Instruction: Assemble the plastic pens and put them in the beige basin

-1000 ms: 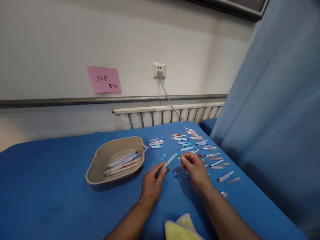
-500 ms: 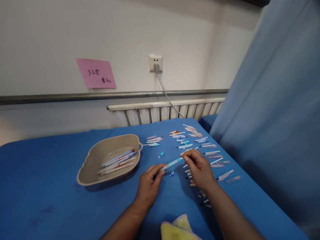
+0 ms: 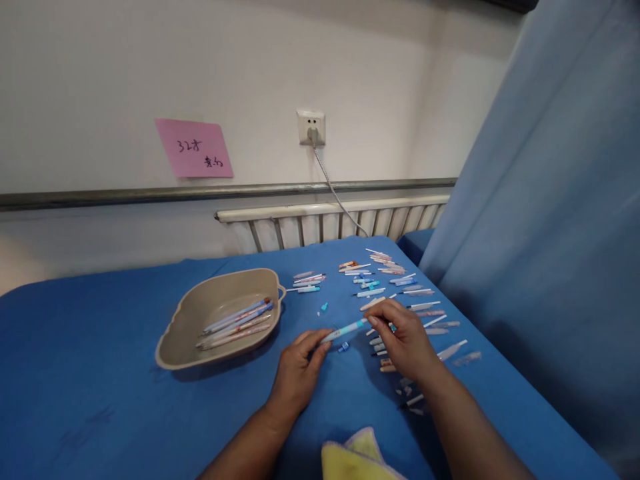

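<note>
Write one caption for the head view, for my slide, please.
Left hand holding a pen, right hand at its end, with a tray of pens at left.

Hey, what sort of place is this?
Probably an indoor workroom, though I can't be sure: there's a blue-covered table, loose pen parts laid out in groups, and a wall socket.

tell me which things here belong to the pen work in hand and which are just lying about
Likely in use:
pen, with the left hand holding it and the right hand at its other end
loose pen parts
small blue piece
tray with pens

Seemingly just around:
yellow cloth
pink note
wall socket
curtain
</note>
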Available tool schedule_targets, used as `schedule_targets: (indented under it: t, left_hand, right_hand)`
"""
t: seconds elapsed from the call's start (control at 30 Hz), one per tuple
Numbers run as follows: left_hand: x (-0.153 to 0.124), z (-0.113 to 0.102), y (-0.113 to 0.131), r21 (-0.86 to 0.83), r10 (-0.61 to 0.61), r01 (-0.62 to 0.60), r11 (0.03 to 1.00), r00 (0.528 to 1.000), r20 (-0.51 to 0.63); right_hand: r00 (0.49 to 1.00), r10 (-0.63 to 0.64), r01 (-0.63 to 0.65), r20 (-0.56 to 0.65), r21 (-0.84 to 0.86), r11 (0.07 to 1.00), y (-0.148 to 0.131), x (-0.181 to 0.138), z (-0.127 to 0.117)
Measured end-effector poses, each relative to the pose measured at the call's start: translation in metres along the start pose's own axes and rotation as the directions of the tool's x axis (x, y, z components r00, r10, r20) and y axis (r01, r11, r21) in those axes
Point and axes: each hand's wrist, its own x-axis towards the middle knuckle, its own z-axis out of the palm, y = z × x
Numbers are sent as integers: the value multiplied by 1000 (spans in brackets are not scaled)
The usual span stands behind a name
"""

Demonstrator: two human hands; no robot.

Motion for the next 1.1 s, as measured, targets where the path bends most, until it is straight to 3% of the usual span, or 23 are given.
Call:
schedule_targets:
  t: [0.57,0.7,0.9,1.1]
  left_hand:
    - [1,0,-2,-50,-47,46,998,999,-13]
    - [1,-1,0,-134,-99,95,986,995,-24]
    - [-1,0,4,-199,-105,103,975,994,-1]
    - [0,0,3,-207,-131,129,970,991,4]
  right_hand:
    - [997,-32,37,66,-80,996,0,-1,-2]
    - [993,39,-30,109,-81,996,2,-3,2]
    - [977,211,-191,-37,298,935,-2,-4,12]
    - [916,400,-288,-16,667,687,-16,0,19]
